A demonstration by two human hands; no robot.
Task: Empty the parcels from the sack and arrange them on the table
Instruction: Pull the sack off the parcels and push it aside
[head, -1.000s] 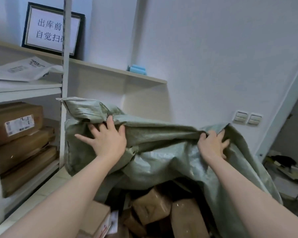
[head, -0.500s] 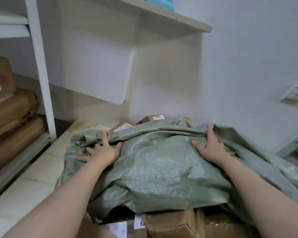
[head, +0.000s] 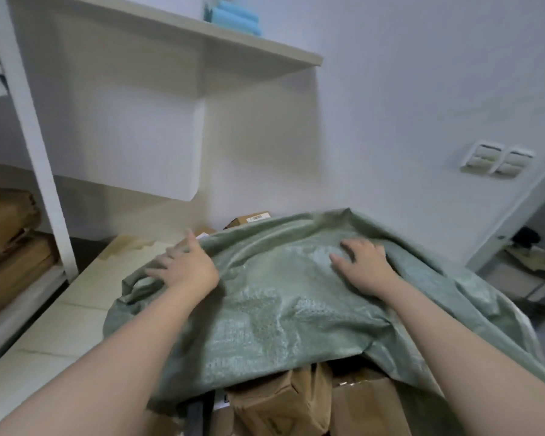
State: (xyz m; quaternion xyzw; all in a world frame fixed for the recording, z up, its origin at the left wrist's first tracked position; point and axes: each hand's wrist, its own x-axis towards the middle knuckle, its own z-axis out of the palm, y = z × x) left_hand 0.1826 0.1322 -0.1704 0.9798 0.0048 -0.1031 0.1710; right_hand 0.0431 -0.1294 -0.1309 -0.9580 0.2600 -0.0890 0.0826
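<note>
A green woven sack lies spread over a heap of brown cardboard parcels on the pale table. My left hand rests on the sack's far left part with fingers spread. My right hand presses on the sack's far right part, fingers curled into the fabric. Brown parcels show under the sack's near edge. Another small parcel with a label peeks out behind the sack by the wall. Most parcels are hidden under the fabric.
A white shelf unit stands at the left with stacked brown boxes on its lower shelves. A wall shelf carries blue items. Two wall switches sit at the right, near a doorway.
The sack has dropped from held up in front of the shelves to lying flat over the parcels. Both hands have come down with it and shifted slightly toward the wall.
</note>
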